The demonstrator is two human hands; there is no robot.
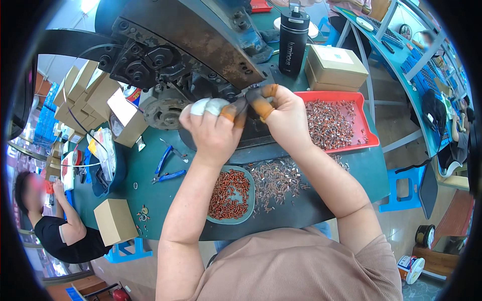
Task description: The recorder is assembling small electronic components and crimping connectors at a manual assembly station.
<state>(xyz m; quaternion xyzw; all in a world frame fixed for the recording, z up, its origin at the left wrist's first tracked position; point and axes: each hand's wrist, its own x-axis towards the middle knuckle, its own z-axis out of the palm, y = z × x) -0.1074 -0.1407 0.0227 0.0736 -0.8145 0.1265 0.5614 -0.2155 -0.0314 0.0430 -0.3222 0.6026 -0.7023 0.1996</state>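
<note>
Both of my hands meet at the front of a dark metal press-like machine (165,57). My left hand (213,130) has its fingers bent together, some in white wraps and some in orange-brown finger covers. Close beside it, my right hand (286,118) pinches thumb and forefinger, also in stained orange covers. Whatever lies between the fingertips is too small and dark to make out. Below the hands, a grey-green tray (252,203) carries many small copper-coloured coil pieces. Loose small metal and copper parts (276,183) are spread to its right. A red tray (370,133) of similar pieces lies beyond my right forearm.
Blue-handled pliers (163,160) lie left of the machine, near a dark blue bin (113,175). A black bottle (292,42) and a cardboard box (335,67) stand at the back right. Another person (65,226) sits at far left, beside a small box (115,220).
</note>
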